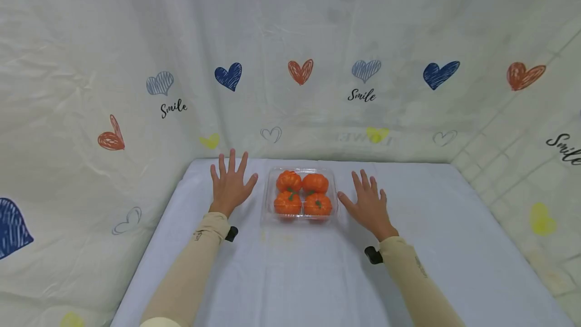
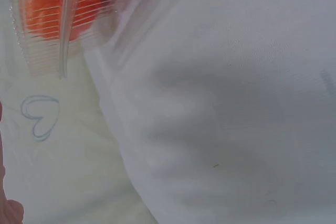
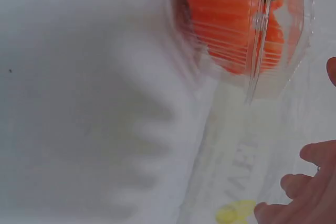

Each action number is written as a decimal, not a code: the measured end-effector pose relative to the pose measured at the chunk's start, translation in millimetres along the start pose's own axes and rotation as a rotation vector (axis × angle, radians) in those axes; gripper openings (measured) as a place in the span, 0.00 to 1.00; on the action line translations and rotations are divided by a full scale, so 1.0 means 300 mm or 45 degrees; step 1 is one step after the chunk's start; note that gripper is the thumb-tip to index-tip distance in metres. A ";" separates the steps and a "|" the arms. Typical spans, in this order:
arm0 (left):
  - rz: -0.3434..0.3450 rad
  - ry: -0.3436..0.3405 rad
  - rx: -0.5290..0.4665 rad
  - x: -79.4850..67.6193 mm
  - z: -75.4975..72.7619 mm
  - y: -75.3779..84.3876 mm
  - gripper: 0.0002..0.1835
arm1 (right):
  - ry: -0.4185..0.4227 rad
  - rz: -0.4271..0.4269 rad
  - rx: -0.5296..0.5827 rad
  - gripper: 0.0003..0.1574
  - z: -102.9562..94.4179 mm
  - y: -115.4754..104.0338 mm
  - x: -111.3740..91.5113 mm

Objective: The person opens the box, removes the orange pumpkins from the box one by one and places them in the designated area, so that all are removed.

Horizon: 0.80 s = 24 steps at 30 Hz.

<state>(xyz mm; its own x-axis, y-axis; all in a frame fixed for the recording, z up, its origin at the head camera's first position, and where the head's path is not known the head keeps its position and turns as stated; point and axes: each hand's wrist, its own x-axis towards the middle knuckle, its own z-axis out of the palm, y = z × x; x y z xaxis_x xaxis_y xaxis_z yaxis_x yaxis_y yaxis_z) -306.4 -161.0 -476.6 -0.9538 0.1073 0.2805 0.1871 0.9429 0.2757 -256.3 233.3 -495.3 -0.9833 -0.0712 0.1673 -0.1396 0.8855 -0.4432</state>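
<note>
A clear plastic clamshell box [image 1: 268,201] sits on the table near its back edge, lid down. Inside it are several small orange pumpkins [image 1: 288,203] with green stems. To the left of the box, my left hand [image 1: 229,188] is held with its fingers straight and spread, touching nothing. My right hand [image 1: 369,208] is likewise spread on the other side, its thumb close to the box's right side but apart from it. In the right wrist view, the box's ribbed side [image 3: 231,51] shows, with fingertips of the right hand [image 3: 310,192] at the edge.
A white cloth [image 1: 290,276] covers the table. Behind and at both sides hangs a pale curtain [image 1: 308,29] printed with hearts and the word Smile. Each wrist wears a small black camera, one [image 1: 373,255] on the right and another [image 1: 231,233] on the left.
</note>
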 end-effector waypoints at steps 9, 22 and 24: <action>-0.011 -0.026 -0.005 0.000 0.003 0.005 0.42 | -0.093 -0.002 0.197 0.56 0.038 -0.021 -0.054; -0.034 -0.041 -0.026 -0.011 0.014 -0.005 0.43 | -0.244 0.047 0.369 0.58 0.082 -0.058 -0.106; -0.037 -0.046 -0.025 -0.013 0.018 -0.008 0.43 | -0.264 0.061 0.415 0.58 0.092 -0.058 -0.113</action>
<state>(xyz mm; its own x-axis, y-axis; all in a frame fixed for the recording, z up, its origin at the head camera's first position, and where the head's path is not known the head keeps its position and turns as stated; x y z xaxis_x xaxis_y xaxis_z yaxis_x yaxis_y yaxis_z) -304.5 -162.1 -483.2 -0.9667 0.0911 0.2390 0.1630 0.9395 0.3013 -223.8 207.7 -517.7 -0.9877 -0.1541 -0.0267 -0.0900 0.6999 -0.7085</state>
